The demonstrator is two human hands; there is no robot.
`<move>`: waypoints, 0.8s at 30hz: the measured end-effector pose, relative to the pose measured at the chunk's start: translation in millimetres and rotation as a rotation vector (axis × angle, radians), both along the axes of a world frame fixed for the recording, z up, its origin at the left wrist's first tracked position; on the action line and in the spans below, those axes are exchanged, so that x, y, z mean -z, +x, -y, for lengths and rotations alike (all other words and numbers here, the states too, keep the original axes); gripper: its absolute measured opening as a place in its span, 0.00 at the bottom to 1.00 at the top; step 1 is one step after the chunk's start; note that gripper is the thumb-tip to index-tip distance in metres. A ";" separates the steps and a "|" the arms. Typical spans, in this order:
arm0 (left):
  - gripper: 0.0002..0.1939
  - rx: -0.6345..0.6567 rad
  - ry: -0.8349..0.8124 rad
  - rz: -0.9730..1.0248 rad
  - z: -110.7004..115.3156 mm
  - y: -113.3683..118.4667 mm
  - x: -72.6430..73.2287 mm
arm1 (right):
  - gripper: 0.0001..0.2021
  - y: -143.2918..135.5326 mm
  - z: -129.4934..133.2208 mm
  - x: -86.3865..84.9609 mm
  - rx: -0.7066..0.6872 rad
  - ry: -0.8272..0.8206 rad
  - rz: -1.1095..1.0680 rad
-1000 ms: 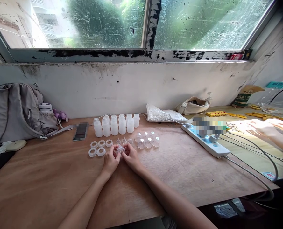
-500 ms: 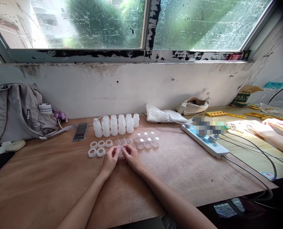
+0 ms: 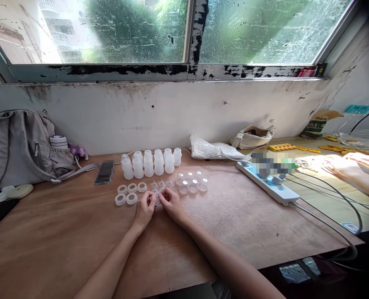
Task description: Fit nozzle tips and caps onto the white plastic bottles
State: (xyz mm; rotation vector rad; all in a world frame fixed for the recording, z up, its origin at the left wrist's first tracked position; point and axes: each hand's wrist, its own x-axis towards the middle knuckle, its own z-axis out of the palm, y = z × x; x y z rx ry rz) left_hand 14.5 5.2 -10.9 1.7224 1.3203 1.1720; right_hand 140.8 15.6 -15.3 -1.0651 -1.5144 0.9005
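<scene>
Between my left hand and my right hand, a small translucent bottle ring is pinched by the fingertips of both. The fingers cover much of it, so I cannot tell whether a teat sits inside. Just beyond the fingers stand several clear bottle teats, some partly hidden by the hands. To the left lie several matching rings in two rows. Clear round caps with white dots are grouped to the right. Frosted baby bottles stand upright in a cluster behind.
A phone and a grey backpack are on the left. A white power strip with cables crosses the right side. Against the wall rest a silvery pouch and a beige bag. Another person's hand is at the adjoining table.
Both hands stay in nearly the same place, with the fingers shifting slightly around the ring. The other person's hand at the far right has moved a little.
</scene>
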 end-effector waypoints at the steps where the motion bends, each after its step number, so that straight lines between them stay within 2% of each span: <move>1: 0.12 0.000 0.003 -0.005 -0.4 -0.4 0.1 | 0.08 0.2 -0.3 0.0 -0.004 -0.006 0.001; 6: 0.10 0.001 0.022 -0.041 -3.4 -1.8 0.7 | 0.07 0.8 -2.6 4.5 -0.052 -0.072 0.001; 11: 0.09 0.010 0.036 -0.062 -4.7 -0.4 2.9 | 0.08 2.0 -4.6 8.4 -0.038 -0.051 0.019; 16: 0.09 0.020 0.040 -0.069 -4.7 0.0 4.1 | 0.08 3.2 -6.3 7.0 -0.041 -0.025 0.021; 24: 0.12 0.024 0.004 -0.034 -3.1 -2.4 -1.5 | 0.08 2.4 -4.3 4.4 -0.047 -0.077 -0.065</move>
